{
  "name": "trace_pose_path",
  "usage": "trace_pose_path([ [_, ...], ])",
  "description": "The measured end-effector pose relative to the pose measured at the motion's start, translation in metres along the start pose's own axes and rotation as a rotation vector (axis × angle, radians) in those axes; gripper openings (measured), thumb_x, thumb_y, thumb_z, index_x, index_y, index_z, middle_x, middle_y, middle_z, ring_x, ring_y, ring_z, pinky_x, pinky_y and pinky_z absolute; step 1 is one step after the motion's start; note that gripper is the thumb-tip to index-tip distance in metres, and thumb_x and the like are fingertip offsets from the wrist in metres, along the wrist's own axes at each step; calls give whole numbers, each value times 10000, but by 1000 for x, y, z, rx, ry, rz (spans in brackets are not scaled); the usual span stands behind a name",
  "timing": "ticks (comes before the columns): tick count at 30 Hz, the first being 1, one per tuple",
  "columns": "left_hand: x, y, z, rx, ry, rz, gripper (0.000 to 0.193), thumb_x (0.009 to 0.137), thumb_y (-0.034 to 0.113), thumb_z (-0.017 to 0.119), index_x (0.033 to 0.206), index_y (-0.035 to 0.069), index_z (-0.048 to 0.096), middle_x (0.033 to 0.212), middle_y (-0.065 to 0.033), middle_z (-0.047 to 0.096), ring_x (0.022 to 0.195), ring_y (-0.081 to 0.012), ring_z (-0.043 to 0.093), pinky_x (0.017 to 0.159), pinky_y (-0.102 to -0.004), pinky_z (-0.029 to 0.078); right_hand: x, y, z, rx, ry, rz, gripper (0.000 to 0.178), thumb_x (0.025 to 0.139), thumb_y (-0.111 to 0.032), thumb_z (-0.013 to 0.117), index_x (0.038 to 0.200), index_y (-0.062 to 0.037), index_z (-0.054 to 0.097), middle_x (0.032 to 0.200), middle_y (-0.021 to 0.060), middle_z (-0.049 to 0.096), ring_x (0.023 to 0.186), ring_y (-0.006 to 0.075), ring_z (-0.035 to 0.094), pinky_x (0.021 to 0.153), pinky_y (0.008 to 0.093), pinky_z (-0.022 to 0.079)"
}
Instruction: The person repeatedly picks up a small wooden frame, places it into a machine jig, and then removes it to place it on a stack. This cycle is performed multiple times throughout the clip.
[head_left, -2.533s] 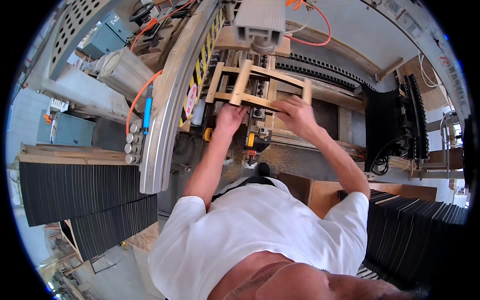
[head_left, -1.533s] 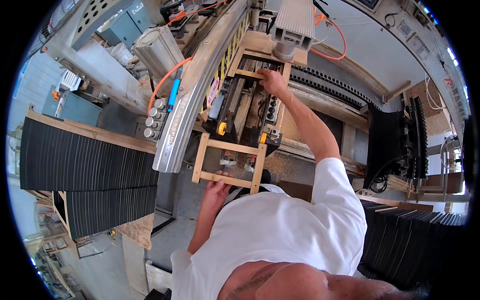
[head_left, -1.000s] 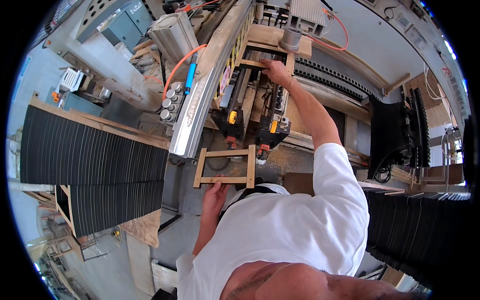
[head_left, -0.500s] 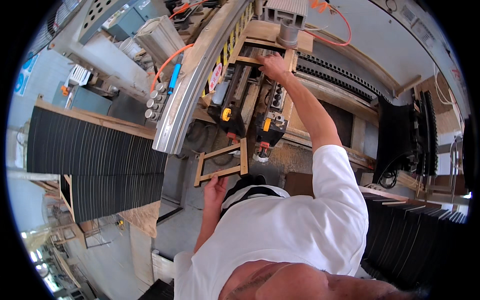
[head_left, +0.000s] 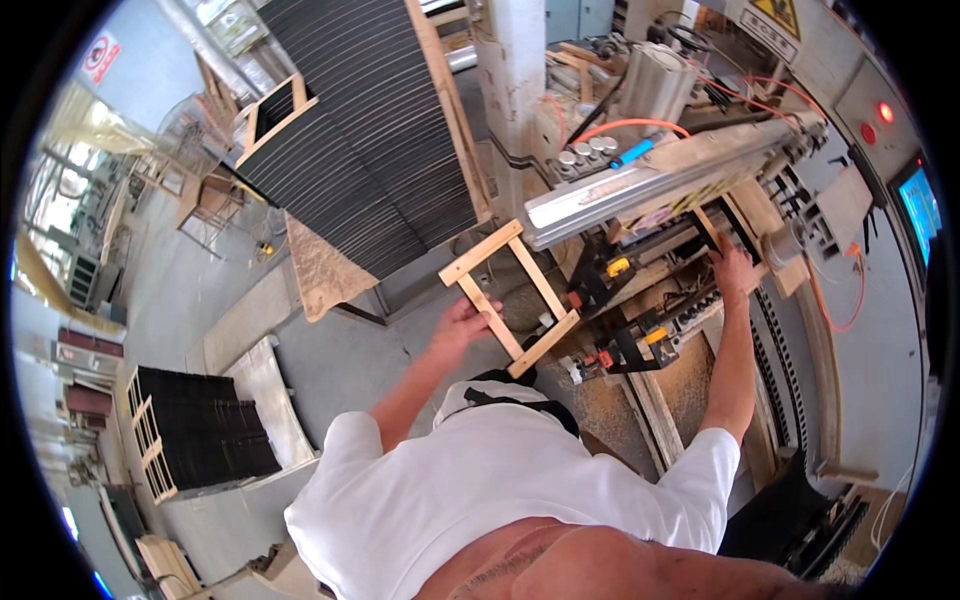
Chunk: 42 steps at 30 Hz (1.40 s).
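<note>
My left hand [head_left: 462,325] is closed on one bar of a small light-wood frame [head_left: 482,254], its fingers and thumb around the edge. The frame is held in the air in front of my waist, left of the machine's near end. Farther right, my right hand [head_left: 732,270] reaches into the machine [head_left: 625,345] and grips the edge of a second wooden frame [head_left: 707,229], which lies under the long metal beam. Part of that frame is hidden by the hand and beam.
A tall stack of dark-edged frames [head_left: 370,120] stands at the far left, with another dark stack [head_left: 205,430] on the lower left. A metal beam [head_left: 640,195] crosses above the machine. Yellow-handled clamps [head_left: 618,267] and an orange hose [head_left: 835,310] are near my right arm.
The view has swung left, so the machine now appears farther right. My left hand has carried its frame leftward and turned it. The right hand stays at the frame in the machine.
</note>
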<state>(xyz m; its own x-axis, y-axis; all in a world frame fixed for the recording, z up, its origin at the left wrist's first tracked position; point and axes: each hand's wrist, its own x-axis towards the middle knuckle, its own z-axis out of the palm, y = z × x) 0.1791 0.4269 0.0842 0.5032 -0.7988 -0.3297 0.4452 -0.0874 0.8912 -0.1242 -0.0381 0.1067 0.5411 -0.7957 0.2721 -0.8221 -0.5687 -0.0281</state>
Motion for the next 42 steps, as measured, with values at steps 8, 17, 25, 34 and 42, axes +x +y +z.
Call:
trace_pose_path([
  [8,-74,151,-80,176,85,452,284,948,71,533,1228,19,532,1158,-123,657,1039,-226,647,916,-373,522,0,-2,6,19,-45,83,513,856,-271,677,1334,-168,522,1102,145,687,1029,356,625,952,483,427],
  [17,-71,341,-252,-33,231,797,238,962,79,530,1142,-75,549,1092,-166,659,1023,-232,659,915,-341,544,-16,-57,-37,183,273,255,445,895,-257,646,1287,-64,562,1206,200,631,1107,354,602,891,430,487],
  [25,51,450,-364,-142,214,576,265,967,78,535,1171,-89,518,1110,-202,624,1037,-311,651,923,-380,565,-125,-228,-63,1104,478,284,198,937,-138,626,1046,20,674,903,63,689,810,110,621,737,254,505],
  [34,93,458,-341,669,490,402,404,846,368,746,925,-23,681,774,-88,689,713,-161,668,604,-253,529,-255,-349,-13,1228,94,608,174,919,-107,615,1018,31,655,803,51,656,714,116,627,679,263,508],
  [42,21,438,-212,1553,281,857,564,808,366,736,1207,-15,618,1105,-196,681,1050,-314,652,916,-374,483,-302,-348,-23,1261,204,631,174,911,-93,622,1018,40,657,825,36,645,750,109,611,701,253,484],
])
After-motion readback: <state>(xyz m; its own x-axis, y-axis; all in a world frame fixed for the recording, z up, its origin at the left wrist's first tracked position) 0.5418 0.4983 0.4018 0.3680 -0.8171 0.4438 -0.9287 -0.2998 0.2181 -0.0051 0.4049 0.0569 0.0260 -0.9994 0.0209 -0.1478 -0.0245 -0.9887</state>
